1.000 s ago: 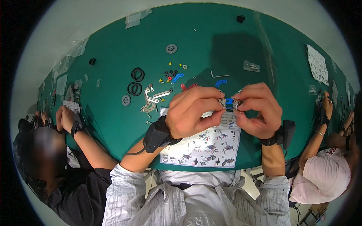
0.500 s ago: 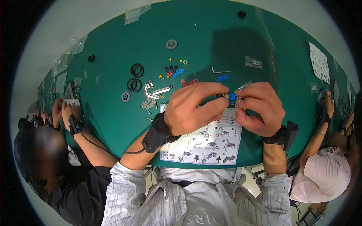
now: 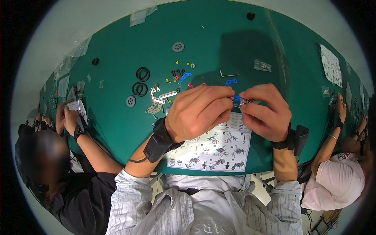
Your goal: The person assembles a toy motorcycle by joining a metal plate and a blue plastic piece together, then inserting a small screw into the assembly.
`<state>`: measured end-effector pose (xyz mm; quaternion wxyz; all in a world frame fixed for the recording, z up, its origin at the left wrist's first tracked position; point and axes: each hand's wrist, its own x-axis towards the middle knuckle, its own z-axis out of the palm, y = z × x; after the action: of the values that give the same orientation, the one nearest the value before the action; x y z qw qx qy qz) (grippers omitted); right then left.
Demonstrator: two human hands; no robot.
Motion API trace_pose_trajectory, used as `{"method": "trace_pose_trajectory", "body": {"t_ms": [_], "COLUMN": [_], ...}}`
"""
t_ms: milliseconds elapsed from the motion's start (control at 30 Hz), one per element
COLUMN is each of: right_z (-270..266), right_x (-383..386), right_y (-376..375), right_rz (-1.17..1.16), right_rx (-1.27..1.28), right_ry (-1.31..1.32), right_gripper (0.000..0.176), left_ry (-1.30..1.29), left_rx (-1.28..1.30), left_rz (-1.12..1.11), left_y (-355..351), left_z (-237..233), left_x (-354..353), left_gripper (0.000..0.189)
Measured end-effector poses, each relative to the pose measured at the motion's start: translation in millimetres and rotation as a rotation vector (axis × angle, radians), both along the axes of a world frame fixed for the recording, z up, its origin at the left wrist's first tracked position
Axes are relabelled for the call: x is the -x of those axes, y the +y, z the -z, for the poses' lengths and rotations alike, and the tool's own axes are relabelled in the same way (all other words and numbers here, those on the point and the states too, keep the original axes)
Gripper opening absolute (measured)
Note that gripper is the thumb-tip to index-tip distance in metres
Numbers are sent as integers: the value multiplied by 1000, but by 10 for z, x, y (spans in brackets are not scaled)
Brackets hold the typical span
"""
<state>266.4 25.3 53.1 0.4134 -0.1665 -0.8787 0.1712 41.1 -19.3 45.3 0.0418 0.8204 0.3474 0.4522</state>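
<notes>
Above the instruction sheet [image 3: 209, 150], my left hand [image 3: 199, 113] and my right hand [image 3: 267, 113] meet fingertip to fingertip. Between them is a small blue part with shiny metal pieces [image 3: 237, 99], pinched at its left end by my left hand and at its right end by my right hand. My fingers hide much of it. Just beyond lie a blue angled link [image 3: 231, 82] and a hex key [image 3: 229, 74]. Red parts [image 3: 190, 85] show partly behind my left hand.
Silver perforated links [image 3: 167, 94], black rubber rings [image 3: 139, 89], grey wheels [image 3: 178, 47], another blue link [image 3: 185, 77] and small black spacers lie left of my hands. A small plastic bag [image 3: 263, 65] lies beyond my right hand. People sit on both sides, handling parts.
My hands have drawn slightly closer together, and my left fingers now cover more of the part's left end. At left, the neighbouring person's hands have raised a paper sheet.
</notes>
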Motion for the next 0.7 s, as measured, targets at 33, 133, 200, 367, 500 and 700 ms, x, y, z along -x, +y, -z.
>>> {"method": "trace_pose_trajectory", "body": {"t_ms": [33, 133, 200, 367, 500, 700], "right_z": [0, 5, 4, -27, -25, -29], "right_x": [3, 7, 4, 3, 14, 24], "right_y": [2, 12, 15, 6, 9, 14], "right_rz": [-6, -35, -50, -59, -51, -17], "right_rx": [7, 24, 36, 45, 44, 23], "right_ry": [3, 7, 4, -22, -8, 28], "right_gripper": [35, 34, 33, 32, 32, 32], "left_ry": [4, 8, 10, 13, 13, -49], "left_rx": [-6, -18, -18, -3, 33, 120], "left_rz": [4, 37, 58, 73, 73, 70], "left_y": [2, 23, 30, 23, 26, 25], "left_z": [-18, 12, 24, 14, 2, 7], "left_x": [3, 32, 46, 37, 31, 35], "left_gripper": [29, 29, 29, 28, 27, 29]}}
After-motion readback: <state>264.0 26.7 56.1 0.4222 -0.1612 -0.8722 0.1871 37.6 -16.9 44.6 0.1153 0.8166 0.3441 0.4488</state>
